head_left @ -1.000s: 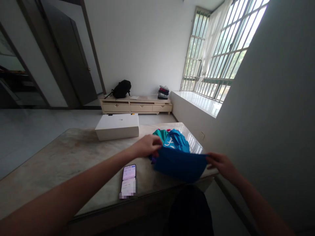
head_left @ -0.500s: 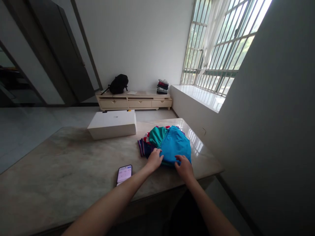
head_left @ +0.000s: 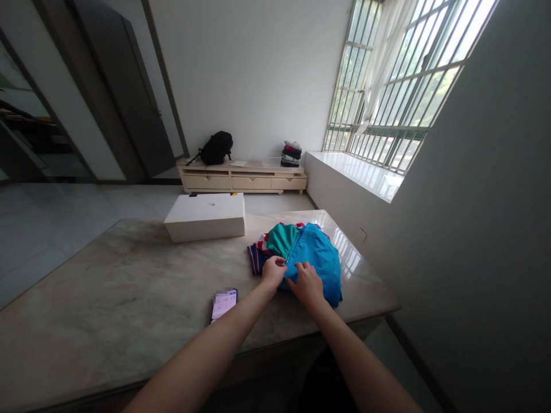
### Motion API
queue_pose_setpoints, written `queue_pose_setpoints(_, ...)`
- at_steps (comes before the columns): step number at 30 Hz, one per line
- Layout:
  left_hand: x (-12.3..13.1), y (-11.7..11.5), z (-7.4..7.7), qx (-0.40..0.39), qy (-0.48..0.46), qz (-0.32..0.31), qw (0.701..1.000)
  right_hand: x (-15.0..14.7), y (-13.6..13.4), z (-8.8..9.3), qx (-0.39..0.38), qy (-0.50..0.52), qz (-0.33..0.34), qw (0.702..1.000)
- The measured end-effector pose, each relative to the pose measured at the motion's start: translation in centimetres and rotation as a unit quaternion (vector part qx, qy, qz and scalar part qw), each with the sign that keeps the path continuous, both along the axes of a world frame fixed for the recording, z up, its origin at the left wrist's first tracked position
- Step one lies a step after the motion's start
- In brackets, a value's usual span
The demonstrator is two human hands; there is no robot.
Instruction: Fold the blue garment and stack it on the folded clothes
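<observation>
Head view looks down on a marbled surface with a heap of clothes near its far right corner. On top of the heap lies a blue garment, and both hands are on its near left edge. Left hand pinches that edge between thumb and fingers, closed on the cloth where the blue meets a teal garment just behind it. Right hand rests just beside the left one, fingers curled down onto the blue cloth — whether it grips a fold or only presses on it, I cannot tell.

Under the blue garment, to its left, a dark striped piece with red and white bands shows at the edge of the heap. Near the blue garment's left side, toward the front edge of the surface, a phone lies flat with its screen lit. Behind and to the left of the garment sits a white box, well apart from the hands. Far behind it — across the floor, against the wall — stands a low cabinet carrying a black backpack and a small stack of folded clothes.
</observation>
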State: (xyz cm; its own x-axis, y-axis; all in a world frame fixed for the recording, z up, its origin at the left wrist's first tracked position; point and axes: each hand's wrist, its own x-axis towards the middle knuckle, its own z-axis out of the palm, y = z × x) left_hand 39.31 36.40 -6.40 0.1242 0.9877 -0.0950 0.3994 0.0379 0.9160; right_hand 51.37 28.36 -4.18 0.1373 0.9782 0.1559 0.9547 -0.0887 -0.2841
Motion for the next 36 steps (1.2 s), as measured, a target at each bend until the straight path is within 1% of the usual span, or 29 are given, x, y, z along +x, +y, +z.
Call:
queue_pose_setpoints(3, -0.9, -0.6, 0.4, -0.009, -0.040, 0.010, 0.999, -0.9, 1.4, 0.4, -0.015, -0.020, -0.005, 1.000)
queue_pose_setpoints(6, -2.8, -2.6, 0.1, -0.031, -0.085, 0.020, 0.996, -1.7, 2.1, 0.3, -0.032, -0.030, 0.009, 0.999)
queue_pose_setpoints(8, -4.5, -4.8, -0.6, -0.050, -0.114, 0.025, 0.992, -2.1, 2.3, 0.0, -0.040, -0.028, 0.019, 0.999)
queue_pose_setpoints(10, -6.3, -7.5, -1.5, -0.071, -0.137, 0.029, 0.988, -2.4, 2.3, -0.2, -0.046, -0.020, 0.019, 0.999)
queue_pose_setpoints(13, -8.6, -11.5, -2.5, -0.099, -0.159, 0.034, 0.982, -2.1, 2.3, 0.2, -0.058, 0.010, 0.002, 0.998)
queue_pose_setpoints(16, -9.6, -14.2, -2.9, -0.111, -0.171, 0.035, 0.978, -0.4, 2.8, 1.8, -0.070, 0.059, -0.036, 0.995)
queue_pose_setpoints(18, -9.3, -14.9, -2.4, -0.107, -0.177, 0.023, 0.978, 1.5, 3.3, 3.9, -0.078, 0.105, -0.065, 0.989)
queue_pose_setpoints(19, -8.7, -15.0, -2.0, -0.098, -0.181, 0.012, 0.979, 2.6, 3.5, 5.1, -0.082, 0.132, -0.077, 0.985)
queue_pose_setpoints(21, -7.1, -14.6, -0.5, -0.063, -0.186, -0.009, 0.981, 4.8, 3.7, 8.1, -0.086, 0.197, -0.098, 0.972)
queue_pose_setpoints(23, -4.7, -13.8, 1.7, -0.007, -0.186, -0.026, 0.982, 6.6, 3.3, 11.5, -0.075, 0.269, -0.117, 0.953)
queue_pose_setpoints(25, -2.0, -12.8, 4.5, 0.056, -0.178, -0.042, 0.982, 7.8, 2.4, 15.1, -0.043, 0.343, -0.130, 0.929)
queue_pose_setpoints(27, 0.6, -12.1, 7.6, 0.110, -0.162, -0.058, 0.979, 8.4, 0.8, 18.6, 0.002, 0.414, -0.127, 0.901)
queue_pose_setpoints(29, 2.3, -11.8, 10.6, 0.155, -0.141, -0.071, 0.975, 8.6, -1.2, 21.8, 0.046, 0.477, -0.111, 0.871)
queue_pose_setpoints(30, 2.7, -11.9, 12.0, 0.174, -0.130, -0.078, 0.973, 8.6, -2.3, 23.3, 0.062, 0.504, -0.102, 0.855)
queue_pose_setpoints(31, 2.6, -12.1, 13.3, 0.189, -0.119, -0.086, 0.971, 8.6, -3.5, 24.5, 0.075, 0.529, -0.093, 0.840)
queue_pose_setpoints(33, 1.3, -13.1, 15.3, 0.210, -0.097, -0.111, 0.967, 8.4, -5.9, 26.3, 0.085, 0.571, -0.077, 0.813)
queue_pose_setpoints(35, -1.4, -14.9, 16.7, 0.222, -0.057, -0.147, 0.962, 8.0, -8.4, 26.9, 0.077, 0.607, -0.066, 0.788)
queue_pose_setpoints(36, -3.0, -16.0, 17.2, 0.225, -0.028, -0.167, 0.959, 7.8, -9.8, 26.6, 0.069, 0.622, -0.063, 0.778)
